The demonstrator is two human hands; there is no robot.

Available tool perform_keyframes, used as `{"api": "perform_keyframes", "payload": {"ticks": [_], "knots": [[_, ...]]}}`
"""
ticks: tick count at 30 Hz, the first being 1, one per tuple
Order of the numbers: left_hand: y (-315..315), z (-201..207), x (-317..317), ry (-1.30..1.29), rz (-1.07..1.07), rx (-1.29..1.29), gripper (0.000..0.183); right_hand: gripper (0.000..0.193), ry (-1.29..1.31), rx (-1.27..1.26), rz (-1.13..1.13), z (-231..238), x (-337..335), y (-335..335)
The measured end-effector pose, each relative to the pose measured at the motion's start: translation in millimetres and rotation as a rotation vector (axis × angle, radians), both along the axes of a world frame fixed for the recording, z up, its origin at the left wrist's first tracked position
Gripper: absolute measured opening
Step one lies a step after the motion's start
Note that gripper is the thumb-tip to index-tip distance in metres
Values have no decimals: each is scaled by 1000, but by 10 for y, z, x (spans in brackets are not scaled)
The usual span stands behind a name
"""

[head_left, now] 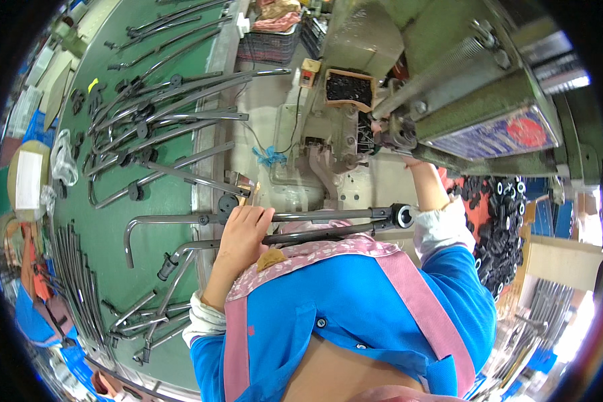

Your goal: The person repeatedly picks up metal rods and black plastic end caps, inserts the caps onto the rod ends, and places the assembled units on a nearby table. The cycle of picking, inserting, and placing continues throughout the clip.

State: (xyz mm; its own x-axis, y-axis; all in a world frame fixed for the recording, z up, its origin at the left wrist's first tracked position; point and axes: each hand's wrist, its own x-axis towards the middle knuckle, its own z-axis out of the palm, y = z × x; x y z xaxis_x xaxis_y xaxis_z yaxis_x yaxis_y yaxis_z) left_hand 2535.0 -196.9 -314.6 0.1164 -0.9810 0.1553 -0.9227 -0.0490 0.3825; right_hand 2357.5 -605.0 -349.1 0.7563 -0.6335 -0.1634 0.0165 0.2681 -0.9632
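Observation:
My left hand [245, 231] is wrapped around a dark metal tube frame [328, 216] lying crosswise in front of me. The frame has two long tubes, a curved end to the left over the green table and a round ring-shaped fitting [403, 216] at its right end. My right hand [419, 165] reaches up beside the head of a green press machine [469, 87]. Its fingers are mostly hidden by the machine, so what they touch does not show. Near it lie small metal pins [365, 137] and the machine's lower tooling [323, 167].
Many dark bent tubes lie on the green table [107, 221] at left. A small box of black parts [350, 104] stands on the machine. Black rings [499, 231] are heaped at right. A dark crate [271, 48] sits at the back, with a blue rag [269, 157] nearer.

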Motion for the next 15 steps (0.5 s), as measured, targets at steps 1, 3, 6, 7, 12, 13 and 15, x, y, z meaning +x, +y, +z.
{"api": "perform_keyframes", "payload": {"ticks": [1, 3, 6, 7, 12, 13, 15], "knots": [[-17, -30, 22, -15, -12, -39, 63, 20, 167, -225, 65, 293, -44, 280], [-79, -18, 39, -7, -39, -58, 61, 14, 283, -474, 110, 587, -147, 658], [-162, -10, 80, 2, -87, -80, 58, 8, 142, -414, 27, 535, -176, 829], [-167, -12, 89, 6, -101, -77, 58, 8, 156, -413, -8, 526, -158, 871], [-158, -11, 140, -14, -156, -72, 59, 13, 357, -751, -49, 570, -139, 1026], [-146, -3, 143, -8, -161, -68, 59, 15, 345, -920, -27, 580, -155, 1039], [-130, -4, 141, -11, -172, -60, 59, 24, 386, -1317, 40, 367, -269, 953]]}}
